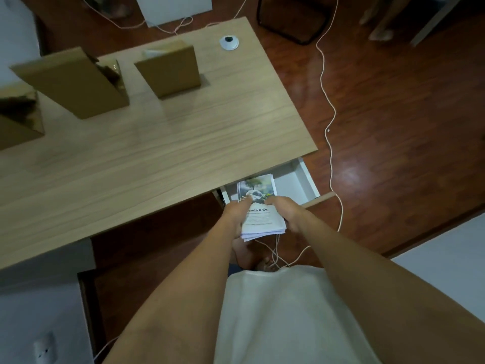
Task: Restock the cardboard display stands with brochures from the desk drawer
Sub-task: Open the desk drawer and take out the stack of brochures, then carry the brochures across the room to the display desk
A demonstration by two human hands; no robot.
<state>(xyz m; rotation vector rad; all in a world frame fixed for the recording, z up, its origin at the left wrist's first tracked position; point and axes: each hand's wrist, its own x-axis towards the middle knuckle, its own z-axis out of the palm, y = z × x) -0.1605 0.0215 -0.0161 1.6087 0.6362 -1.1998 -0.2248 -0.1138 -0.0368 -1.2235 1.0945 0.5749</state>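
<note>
Two hands are gripping one stack of brochures [259, 210] just above the open drawer [305, 179]: the left hand [236, 214] is clasping the stack's left edge with its thumb lying on the cover, and the right hand [284, 210] is clasping the right edge. The number of brochures in the stack is too hard to count. Beyond, on the bench [157, 153], three cardboard display stands are standing; the middle stand [76, 82] and the right stand [170, 69] are showing whole, while the left stand [18, 116] is being cut off by the frame edge. Their contents are too dim to make out.
</note>
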